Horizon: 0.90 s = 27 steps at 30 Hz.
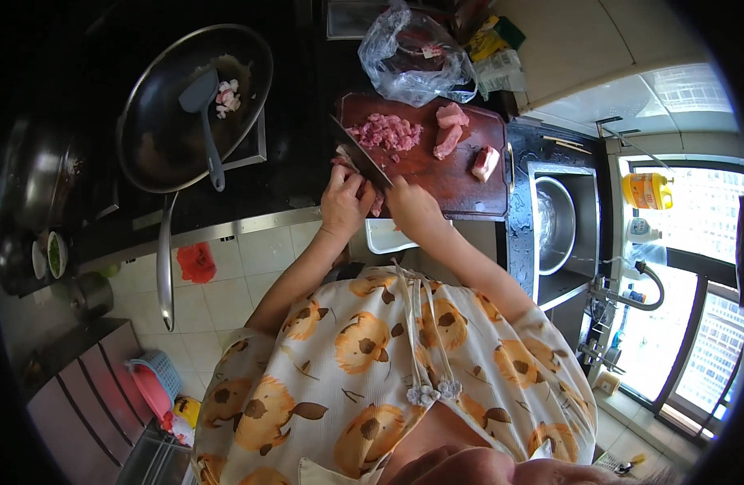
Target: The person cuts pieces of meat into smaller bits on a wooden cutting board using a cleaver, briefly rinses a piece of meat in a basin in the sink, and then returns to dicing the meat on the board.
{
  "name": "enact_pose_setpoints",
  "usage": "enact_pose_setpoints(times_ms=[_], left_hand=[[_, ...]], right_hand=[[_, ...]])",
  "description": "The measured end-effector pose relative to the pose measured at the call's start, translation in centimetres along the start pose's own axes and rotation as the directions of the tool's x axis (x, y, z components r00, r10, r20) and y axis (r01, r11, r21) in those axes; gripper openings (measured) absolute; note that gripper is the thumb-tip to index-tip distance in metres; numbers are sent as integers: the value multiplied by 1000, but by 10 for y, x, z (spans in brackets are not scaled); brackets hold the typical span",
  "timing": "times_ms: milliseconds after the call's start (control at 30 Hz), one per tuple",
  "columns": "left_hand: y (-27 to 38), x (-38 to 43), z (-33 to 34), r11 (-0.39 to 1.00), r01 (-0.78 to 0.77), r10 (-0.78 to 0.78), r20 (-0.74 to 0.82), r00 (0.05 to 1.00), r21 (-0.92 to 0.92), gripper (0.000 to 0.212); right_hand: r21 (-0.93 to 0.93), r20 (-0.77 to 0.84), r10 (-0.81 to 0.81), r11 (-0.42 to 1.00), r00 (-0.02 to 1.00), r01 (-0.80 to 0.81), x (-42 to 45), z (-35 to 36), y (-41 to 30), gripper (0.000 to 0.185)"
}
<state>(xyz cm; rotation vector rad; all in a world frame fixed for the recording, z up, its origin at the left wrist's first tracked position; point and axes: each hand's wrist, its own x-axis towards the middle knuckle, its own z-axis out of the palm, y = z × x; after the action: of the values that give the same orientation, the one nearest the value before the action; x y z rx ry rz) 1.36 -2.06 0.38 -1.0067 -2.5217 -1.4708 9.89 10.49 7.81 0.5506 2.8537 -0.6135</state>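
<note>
My right hand [413, 211] grips the handle end of a wide-bladed kitchen knife [361, 154], whose blade slants up to the left. Bent fingers of my left hand [346, 203] press a piece of raw meat [343, 157] at the left edge of the brown cutting board [478, 197]. That meat is partly hidden by my fingers and the blade. Beyond the knife lies a heap of diced meat [391, 132]. Larger strips of meat [449, 130] rest to its right, and a fatty chunk [485, 163] sits near the board's right side.
On the left, a wok [160, 97] holds a grey spatula [209, 121] and pale fatty bits [228, 99]; its handle [166, 267] juts past the counter edge. A clear plastic bag [417, 54] stands behind the board. Water runs into a metal basin [554, 224] in the sink [584, 182].
</note>
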Motion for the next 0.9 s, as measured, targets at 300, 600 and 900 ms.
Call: enact_pose_setpoints(times_ms=[300, 600, 900], left_hand=[[-1, -5, 5, 991, 73, -66, -66, 996, 112, 13], [6, -7, 5, 988, 91, -74, -132, 988, 123, 11], [2, 3, 7, 983, 173, -136, -374, 917, 65, 24]], right_hand=[[-123, 80, -18, 992, 997, 28, -20, -15, 33, 14], [17, -100, -119, 992, 988, 121, 21, -31, 37, 22], [-145, 56, -155, 976, 986, 162, -31, -35, 43, 21]])
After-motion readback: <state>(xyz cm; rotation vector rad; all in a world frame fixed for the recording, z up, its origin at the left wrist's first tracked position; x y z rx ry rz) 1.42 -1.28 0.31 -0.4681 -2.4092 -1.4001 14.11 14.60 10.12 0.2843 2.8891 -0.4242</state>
